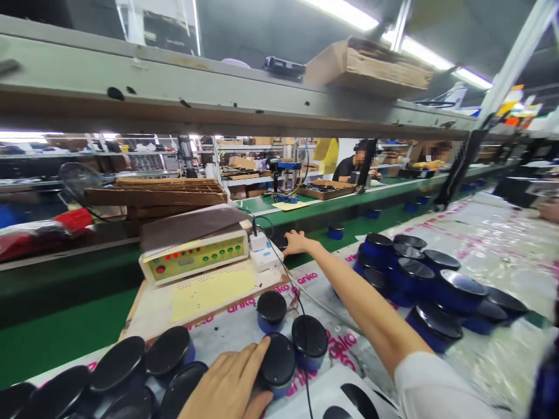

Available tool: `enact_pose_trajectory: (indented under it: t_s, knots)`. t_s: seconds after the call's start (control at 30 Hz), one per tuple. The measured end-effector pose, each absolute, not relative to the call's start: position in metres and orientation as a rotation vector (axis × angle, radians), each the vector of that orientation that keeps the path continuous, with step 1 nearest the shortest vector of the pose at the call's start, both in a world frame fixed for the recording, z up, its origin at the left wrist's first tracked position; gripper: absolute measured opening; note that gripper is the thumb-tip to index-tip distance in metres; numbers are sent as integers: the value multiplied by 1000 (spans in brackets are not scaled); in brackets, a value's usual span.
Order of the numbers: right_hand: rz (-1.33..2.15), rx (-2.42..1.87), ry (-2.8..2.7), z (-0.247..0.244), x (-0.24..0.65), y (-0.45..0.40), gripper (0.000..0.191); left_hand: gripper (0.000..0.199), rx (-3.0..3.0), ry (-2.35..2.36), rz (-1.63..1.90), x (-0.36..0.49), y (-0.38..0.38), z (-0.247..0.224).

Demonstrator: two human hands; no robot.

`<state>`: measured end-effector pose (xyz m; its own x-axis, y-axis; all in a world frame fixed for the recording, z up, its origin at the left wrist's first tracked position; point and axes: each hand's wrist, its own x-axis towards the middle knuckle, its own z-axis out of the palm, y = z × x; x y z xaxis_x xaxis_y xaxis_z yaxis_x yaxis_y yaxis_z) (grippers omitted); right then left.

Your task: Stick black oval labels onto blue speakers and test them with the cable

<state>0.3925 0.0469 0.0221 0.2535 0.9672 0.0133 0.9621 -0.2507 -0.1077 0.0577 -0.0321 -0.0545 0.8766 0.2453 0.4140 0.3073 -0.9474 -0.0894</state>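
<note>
Bare printed sheet (318,285) between white adapter (264,254) and right-hand jar cluster (414,270), pale cable (332,315) across it

Left hand (229,381) — at jar (278,359), right hand (297,242) outstretched

White light comes from ceiling tubes (343,13) beyond the outstretched right hand (296,242). Glare streaks the black lids (463,281) beside that arm; motion blur softens the picture, and its edges look stretched.

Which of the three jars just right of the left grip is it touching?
The black-lidded jar lowest in view: left grip fingers meet its edge. The other two have no fingers on them.
</note>
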Motion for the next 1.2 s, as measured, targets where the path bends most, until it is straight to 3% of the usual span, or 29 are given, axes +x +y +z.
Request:
enact_pose_trajectory:
  t_s: [0.23, 0.4, 0.47, 0.8, 1.07, 1.2]
  knots:
    - [52, -2348, -1990, 65, 420, -37, 38, 54, -2942, -371, -533, 56, -38, -29]
    - [113, -2329, -2043, 73, 442, -116, 69, 51, -3030, -513, -553, 55, -42, -33]
    - [110, -2348, -2027, 68, 448, -133, 73, 51, -3062, -539, -562, 54, -43, -35]
    - [0, -2466, -1973, 70, 438, -187, 72, 51, -3120, -550, -464, 54, -41, -28]
    - [-236, -2586, -1864, 26, 414, -223, 78, 51, -3107, -588, -360, 55, -45, -27]
    - [-147, -2298, -2032, 32, 367, -208, 65, 53, -3136, -608, -331, 57, -48, -27]
